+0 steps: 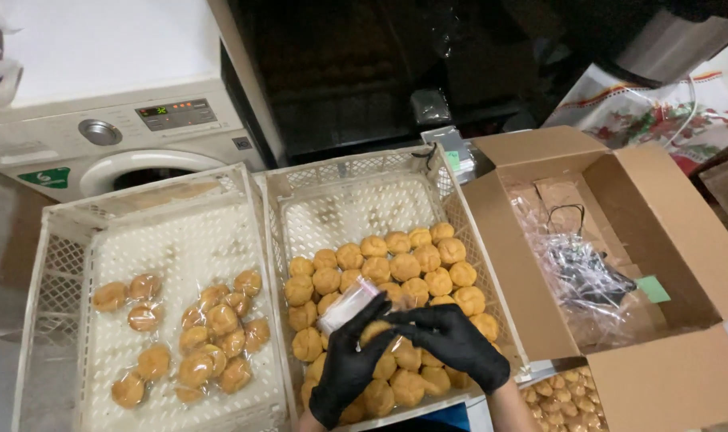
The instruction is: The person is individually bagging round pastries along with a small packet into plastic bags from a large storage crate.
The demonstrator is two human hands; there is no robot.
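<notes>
A white front-loading washing machine (112, 132) is standing at the upper left, its round door partly hidden behind a white perforated plastic crate (52, 264). Wrapped round buns (212, 332) are lying scattered in this left crate, each sealed in clear film. To the right, an open cardboard box (532, 240) is sitting with its flaps spread, crumpled clear plastic bags (588, 276) and a green slip (653, 289) lying inside. Beyond it, a patterned cloth (660, 108) with red flowers is covering a surface.
</notes>
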